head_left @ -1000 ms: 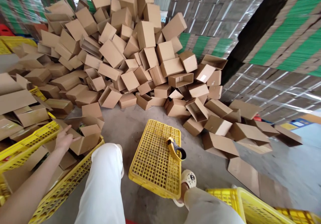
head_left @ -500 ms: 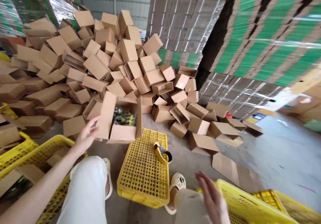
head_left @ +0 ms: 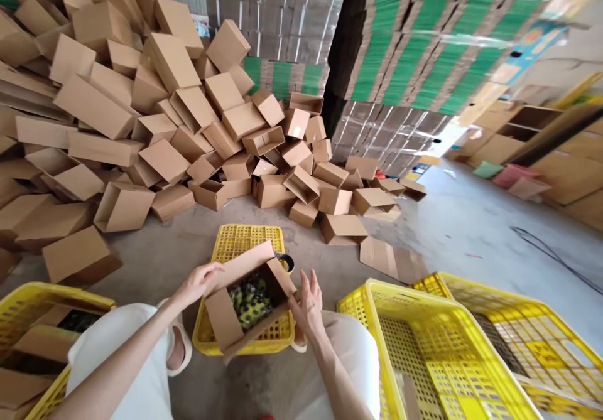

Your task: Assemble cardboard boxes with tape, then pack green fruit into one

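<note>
An open cardboard box sits tilted over an upturned yellow plastic crate between my knees. Inside it lie dark, shiny wrapped pieces with yellow-green patches; their kind is unclear. My left hand is closed on the box's upper left flap. At the right side my right hand has its fingers stretched up and apart, the thumb against the box edge. Behind the box, the black ring of a tape dispenser shows; its yellow body is hidden.
A large heap of cardboard boxes fills the left and middle ahead. On the right stand yellow crates. Another yellow crate on the left holds filled boxes. Wrapped cardboard stacks rise behind, and a black cable lies far right.
The box has come down and nearer, turning over the crate, still in my left hand. My right hand has moved in from the right to the box. The view has swung right.
</note>
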A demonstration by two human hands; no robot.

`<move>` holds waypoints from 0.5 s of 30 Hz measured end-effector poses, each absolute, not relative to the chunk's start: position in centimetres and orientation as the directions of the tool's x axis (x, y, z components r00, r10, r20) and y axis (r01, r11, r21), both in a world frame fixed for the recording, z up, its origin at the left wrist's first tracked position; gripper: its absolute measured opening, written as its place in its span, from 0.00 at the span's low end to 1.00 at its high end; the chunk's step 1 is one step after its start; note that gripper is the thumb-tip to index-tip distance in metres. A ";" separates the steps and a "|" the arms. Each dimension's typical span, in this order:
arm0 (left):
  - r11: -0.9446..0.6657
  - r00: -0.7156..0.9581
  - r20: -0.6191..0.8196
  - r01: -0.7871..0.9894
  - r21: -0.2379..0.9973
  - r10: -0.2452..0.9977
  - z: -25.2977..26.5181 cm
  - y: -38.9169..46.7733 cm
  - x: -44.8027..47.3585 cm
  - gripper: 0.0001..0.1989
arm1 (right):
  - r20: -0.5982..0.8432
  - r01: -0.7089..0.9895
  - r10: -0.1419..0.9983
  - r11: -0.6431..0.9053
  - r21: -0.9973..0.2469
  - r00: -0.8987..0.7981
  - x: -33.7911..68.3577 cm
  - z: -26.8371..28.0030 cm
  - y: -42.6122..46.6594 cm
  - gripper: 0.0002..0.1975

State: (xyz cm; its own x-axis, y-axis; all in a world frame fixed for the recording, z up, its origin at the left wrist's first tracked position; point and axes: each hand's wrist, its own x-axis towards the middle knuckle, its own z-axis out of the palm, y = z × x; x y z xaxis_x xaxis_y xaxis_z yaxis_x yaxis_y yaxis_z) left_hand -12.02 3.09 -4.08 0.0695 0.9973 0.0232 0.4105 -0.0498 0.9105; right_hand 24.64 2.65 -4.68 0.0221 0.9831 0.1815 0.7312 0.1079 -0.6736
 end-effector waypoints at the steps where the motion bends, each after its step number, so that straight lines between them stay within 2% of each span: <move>1: -0.042 0.050 0.022 0.447 0.893 0.999 -4.1 3.9 -12.7 0.14 | 0.163 0.762 0.986 0.136 -0.633 -0.040 23.9 -4.7 2.6 0.25; 3: -0.043 -0.045 0.082 0.557 0.829 0.996 -3.8 5.2 -13.4 0.12 | 0.098 0.771 0.978 0.207 -0.602 -0.186 22.6 -4.2 2.5 0.17; 5: -0.105 -0.093 0.224 0.672 0.734 0.970 -3.5 5.6 -13.1 0.12 | 0.043 0.776 0.963 0.241 -0.584 -0.267 21.8 -3.3 2.2 0.16; 7: -0.230 -0.007 0.345 0.734 0.639 0.939 -3.6 4.7 -11.6 0.12 | 0.060 0.814 0.957 0.274 -0.513 -0.284 21.5 -2.3 1.8 0.16; 9: -0.381 0.212 0.335 0.705 0.599 0.918 -4.1 2.8 -9.4 0.12 | 0.100 0.837 0.935 0.351 -0.420 -0.342 21.1 -1.4 1.8 0.15; 11: -0.458 0.381 0.260 0.662 0.594 0.887 -4.9 0.8 -7.4 0.14 | 0.064 0.806 0.878 0.462 -0.371 -0.474 19.9 -0.7 2.4 0.17; 13: -0.425 0.379 0.211 0.673 0.605 0.901 -5.6 -0.6 -6.0 0.16 | -0.080 0.763 0.797 0.535 -0.363 -0.598 17.8 -0.4 3.6 0.19; 15: -0.374 0.331 0.185 0.714 0.592 0.925 -5.8 -1.1 -5.7 0.23 | -0.220 0.777 0.757 0.533 -0.336 -0.615 15.2 -0.3 5.0 0.16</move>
State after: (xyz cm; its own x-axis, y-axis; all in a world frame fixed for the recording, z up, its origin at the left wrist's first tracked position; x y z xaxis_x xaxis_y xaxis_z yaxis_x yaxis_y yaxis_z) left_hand -5.65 -1.15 -5.79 0.3311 0.9253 0.1850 0.7143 -0.3739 0.5916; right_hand 15.20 5.02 -0.34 -0.6149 0.7572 -0.2204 0.7766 0.5329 -0.3360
